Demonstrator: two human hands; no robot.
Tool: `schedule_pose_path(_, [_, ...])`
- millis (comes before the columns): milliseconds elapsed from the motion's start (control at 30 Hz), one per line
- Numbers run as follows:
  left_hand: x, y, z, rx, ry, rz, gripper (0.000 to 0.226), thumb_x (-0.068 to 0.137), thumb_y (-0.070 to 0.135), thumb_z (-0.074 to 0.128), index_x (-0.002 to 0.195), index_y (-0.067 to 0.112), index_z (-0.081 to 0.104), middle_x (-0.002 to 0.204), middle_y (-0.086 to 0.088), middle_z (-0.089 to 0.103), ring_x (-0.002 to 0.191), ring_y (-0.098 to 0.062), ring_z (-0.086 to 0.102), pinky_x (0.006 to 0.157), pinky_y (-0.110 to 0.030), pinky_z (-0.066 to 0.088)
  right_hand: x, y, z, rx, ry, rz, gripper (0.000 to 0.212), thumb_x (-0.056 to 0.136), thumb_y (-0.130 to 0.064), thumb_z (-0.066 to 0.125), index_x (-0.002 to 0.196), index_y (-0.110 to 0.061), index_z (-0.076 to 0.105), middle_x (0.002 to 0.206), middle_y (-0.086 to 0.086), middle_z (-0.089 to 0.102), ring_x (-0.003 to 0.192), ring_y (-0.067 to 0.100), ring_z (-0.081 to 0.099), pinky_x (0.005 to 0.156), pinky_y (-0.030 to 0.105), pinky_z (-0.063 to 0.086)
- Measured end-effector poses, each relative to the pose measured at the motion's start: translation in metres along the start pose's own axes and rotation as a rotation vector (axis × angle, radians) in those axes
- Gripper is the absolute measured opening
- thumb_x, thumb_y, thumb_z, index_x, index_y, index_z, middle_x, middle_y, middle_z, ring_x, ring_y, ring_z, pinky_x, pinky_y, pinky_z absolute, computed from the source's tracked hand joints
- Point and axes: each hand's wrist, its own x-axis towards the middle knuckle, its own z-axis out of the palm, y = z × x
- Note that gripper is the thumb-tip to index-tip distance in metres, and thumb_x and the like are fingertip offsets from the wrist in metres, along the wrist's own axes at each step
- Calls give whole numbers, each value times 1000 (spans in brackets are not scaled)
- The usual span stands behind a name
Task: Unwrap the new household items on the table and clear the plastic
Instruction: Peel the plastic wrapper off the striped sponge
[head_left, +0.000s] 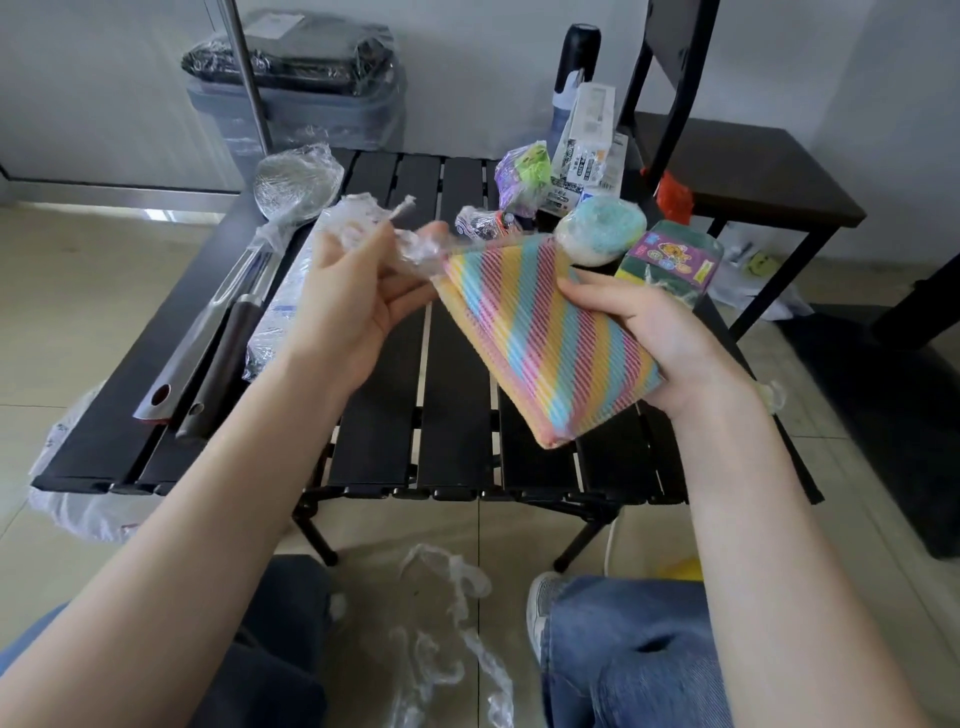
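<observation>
My right hand (649, 332) grips a folded rainbow-striped cloth (540, 332) above the black slatted table (457, 395). My left hand (358, 291) pinches a crumpled piece of clear plastic wrap (395, 234) that still touches the cloth's upper corner. On the table lie a wrapped steel ladle (296, 187), a steel utensil handle (208, 332), a dark handle (223, 364), a wrapped flat item (280, 312), a blue-white scrubber (602, 228), a green sponge pack (670, 254) and small wrapped packets (522, 179).
Loose plastic wrap (447, 623) lies on the floor tiles between my knees. A white bag (67, 467) hangs at the table's left edge. A dark chair (727, 171) stands at the right, a wrapped grey bin (296, 83) behind the table, a black bottle (576, 57) at the back.
</observation>
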Motion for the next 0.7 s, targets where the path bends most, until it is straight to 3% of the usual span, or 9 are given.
schedule_pose_path(133, [-2,9,-7,109,114,196,18,103,12,38,118,15,29,94,-7,58,67,-19,67,50,-27,49,-2,-3,-6,-247,-57,-11,36,94,-14,53,124,-31,60,108,-7,72,92,11,71,72,19,56])
schedule_pose_path(200, [1,11,-12,266,160,287,14,101,8,33,109,19,33,91,-3,52,66,-17,61,55,-34,48,-3,-4,-6,-277,-18,-22,41,93,-13,55,130,-30,56,105,-6,71,88,9,71,69,18,55])
schedule_pose_path(267, [0,13,-12,400,187,325,23,91,7,33,106,25,37,94,-1,46,64,-10,52,61,-33,47,-3,-5,-7,-275,100,-64,36,93,-15,56,126,-28,59,102,-4,70,81,8,71,66,20,56])
schedule_pose_path(333, [-4,15,-6,485,188,313,20,87,21,37,93,37,48,91,6,43,68,-9,43,66,-26,40,-1,-6,-10,-252,230,-99,28,95,-19,55,120,-29,61,104,-1,69,81,9,71,65,24,55])
schedule_pose_path(400, [-7,17,-3,551,176,305,21,93,36,40,77,34,52,77,15,47,68,-6,43,70,-27,36,1,-6,-10,-174,362,-125,19,95,-24,56,112,-30,60,101,-2,68,80,8,70,64,26,56])
schedule_pose_path(467, [-9,14,-3,625,106,280,30,99,37,42,71,27,49,58,15,50,51,0,41,62,-26,33,5,-4,-8,-107,477,-171,20,95,-28,57,115,-30,56,102,-4,67,84,8,70,66,28,58])
schedule_pose_path(600, [-11,0,0,802,-18,72,12,93,21,54,90,26,43,74,8,54,45,0,39,40,-15,31,18,10,9,-77,541,-286,33,95,-29,59,124,-31,46,102,-7,63,81,2,67,63,24,58])
schedule_pose_path(633, [-13,-2,2,764,-75,-20,7,95,26,50,98,25,44,68,9,51,43,-2,34,38,-15,27,22,14,13,-93,541,-321,34,95,-28,59,125,-30,44,102,-7,62,82,1,66,64,23,58])
schedule_pose_path(700, [-15,-4,2,737,-199,-128,23,99,41,40,108,22,48,57,13,45,43,-5,25,41,-17,18,29,21,19,-145,568,-393,33,95,-27,59,124,-30,43,103,-5,59,86,1,65,66,20,56])
